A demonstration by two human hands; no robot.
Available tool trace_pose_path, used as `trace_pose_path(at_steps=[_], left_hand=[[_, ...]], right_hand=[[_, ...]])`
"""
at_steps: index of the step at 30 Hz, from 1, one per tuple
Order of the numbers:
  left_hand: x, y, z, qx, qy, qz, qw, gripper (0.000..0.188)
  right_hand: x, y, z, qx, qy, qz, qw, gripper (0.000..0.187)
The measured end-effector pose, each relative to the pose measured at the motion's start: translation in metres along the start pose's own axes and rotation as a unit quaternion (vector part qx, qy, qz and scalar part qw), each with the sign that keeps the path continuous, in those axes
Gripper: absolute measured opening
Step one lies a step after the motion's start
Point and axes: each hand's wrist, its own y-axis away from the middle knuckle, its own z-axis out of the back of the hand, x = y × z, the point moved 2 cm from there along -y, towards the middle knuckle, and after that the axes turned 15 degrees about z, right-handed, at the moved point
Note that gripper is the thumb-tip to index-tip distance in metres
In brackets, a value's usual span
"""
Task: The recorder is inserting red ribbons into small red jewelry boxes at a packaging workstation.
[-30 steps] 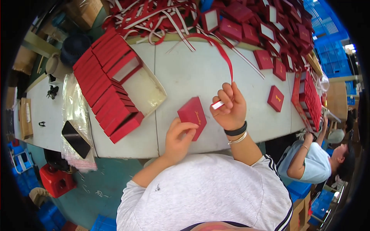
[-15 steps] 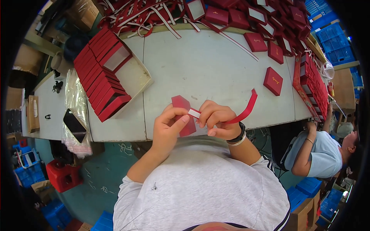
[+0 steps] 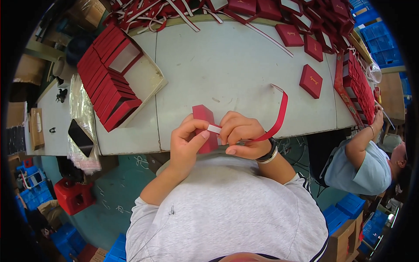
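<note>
Close to the body, at the near edge of the worktop (image 3: 244, 65), the left hand (image 3: 185, 144) pinches a small red box (image 3: 205, 126) between thumb and fingers, holding it upright just above the edge. The right hand (image 3: 242, 135) is closed on the white end of a red ribbon (image 3: 279, 113), pinching it against the box's side, while the rest of the ribbon loops up and away to the right. To do this well, I judge the left hand should keep the box steady and square while the right keeps the ribbon flat and untwisted against it, with light tension. Farther out lie a single red box (image 3: 310, 81), a tray of stacked red boxes (image 3: 107, 78) at left, and a heap of loose ribbons and boxes (image 3: 244, 8) along the far edge.
</note>
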Motion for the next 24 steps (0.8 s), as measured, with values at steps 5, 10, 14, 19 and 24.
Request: trace_pose_path(at_steps=[5,10,14,19,24], left_hand=[[0.006,-0.001,0.007,-0.004,-0.010,0.032,0.999,0.006],[0.008,-0.001,-0.001,-0.009,0.004,0.048,0.999,0.007],[0.007,-0.001,-0.002,-0.003,0.005,0.035,0.999,0.006],[0.009,-0.004,-0.002,0.001,-0.007,0.050,0.999,0.004],[0.009,-0.003,-0.004,-0.021,-0.020,0.042,0.999,0.003]], right_hand=[[0.001,-0.001,-0.002,0.016,0.038,0.011,0.999,0.022],[0.001,0.001,0.002,-0.003,0.049,0.007,0.999,0.022],[0.003,0.004,0.003,-0.011,0.061,0.009,0.998,0.024],[0.003,0.004,0.002,-0.016,0.065,0.010,0.998,0.026],[0.000,0.009,0.005,0.025,0.058,0.032,0.998,0.020]])
